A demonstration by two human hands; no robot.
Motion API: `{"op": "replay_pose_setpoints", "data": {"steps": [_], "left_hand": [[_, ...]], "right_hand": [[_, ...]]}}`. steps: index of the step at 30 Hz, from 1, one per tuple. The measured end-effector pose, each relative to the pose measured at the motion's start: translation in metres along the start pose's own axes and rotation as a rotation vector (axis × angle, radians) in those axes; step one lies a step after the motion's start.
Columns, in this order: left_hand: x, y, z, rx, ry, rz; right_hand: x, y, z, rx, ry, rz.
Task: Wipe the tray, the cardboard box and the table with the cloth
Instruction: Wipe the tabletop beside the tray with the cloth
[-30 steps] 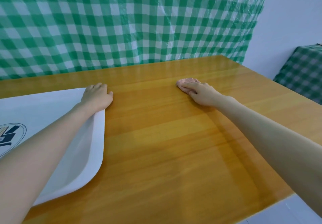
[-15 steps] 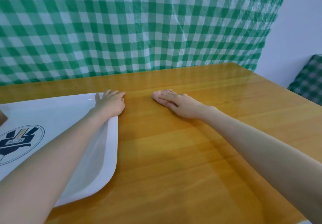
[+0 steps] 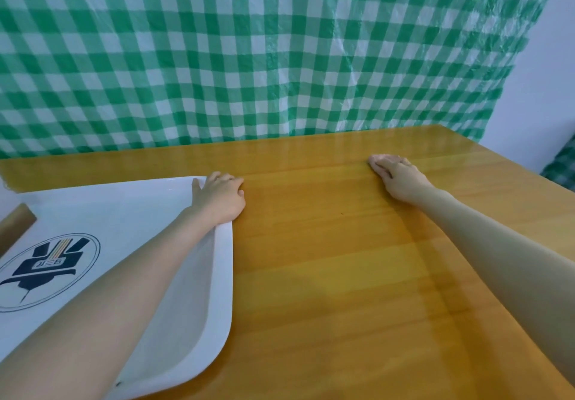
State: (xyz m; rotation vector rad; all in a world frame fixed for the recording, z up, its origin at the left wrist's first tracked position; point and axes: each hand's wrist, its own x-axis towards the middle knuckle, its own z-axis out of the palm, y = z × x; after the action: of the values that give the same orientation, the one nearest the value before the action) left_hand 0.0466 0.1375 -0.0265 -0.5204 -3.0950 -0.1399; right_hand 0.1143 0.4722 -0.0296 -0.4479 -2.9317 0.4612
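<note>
The right hand (image 3: 401,177) lies flat with straight fingers, pressing the pink cloth (image 3: 375,160) onto the table (image 3: 326,275) — just its edge peeks past the fingertips. Well to its left, the left hand (image 3: 219,200) curls over the far corner of the white tray (image 3: 229,275), gripping the rim — the cardboard box (image 3: 17,220) sits far left of it.

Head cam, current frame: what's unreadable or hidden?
Head view:
- cloth: mostly under right hand; only a pink edge shows.
- box: cut off by left edge; only a brown corner shows.
- tray: left part out of frame; left arm crosses it.
- logo: lettering too small.
</note>
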Motion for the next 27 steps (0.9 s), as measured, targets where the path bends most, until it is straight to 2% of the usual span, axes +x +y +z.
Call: {"op": "replay_pose_setpoints", "data": {"steps": [4, 10, 15, 20, 27], "left_hand": [[-0.001, 0.001, 0.0, -0.025, 0.001, 0.003], [-0.002, 0.001, -0.002, -0.056, 0.011, -0.004], [-0.005, 0.004, -0.005, -0.051, 0.009, -0.009], [-0.008, 0.003, -0.006, -0.05, 0.012, -0.004], [-0.008, 0.002, -0.005, -0.017, 0.002, 0.002]], "right_hand": [[0.003, -0.014, 0.003, -0.023, -0.009, 0.004], [0.003, -0.08, 0.019, 0.084, -0.077, -0.307], [-0.011, -0.111, 0.022, 0.181, -0.252, -0.44], [-0.046, -0.092, -0.013, 0.403, -0.48, -0.444], [-0.117, -0.061, -0.05, 0.453, -0.672, -0.376]]}}
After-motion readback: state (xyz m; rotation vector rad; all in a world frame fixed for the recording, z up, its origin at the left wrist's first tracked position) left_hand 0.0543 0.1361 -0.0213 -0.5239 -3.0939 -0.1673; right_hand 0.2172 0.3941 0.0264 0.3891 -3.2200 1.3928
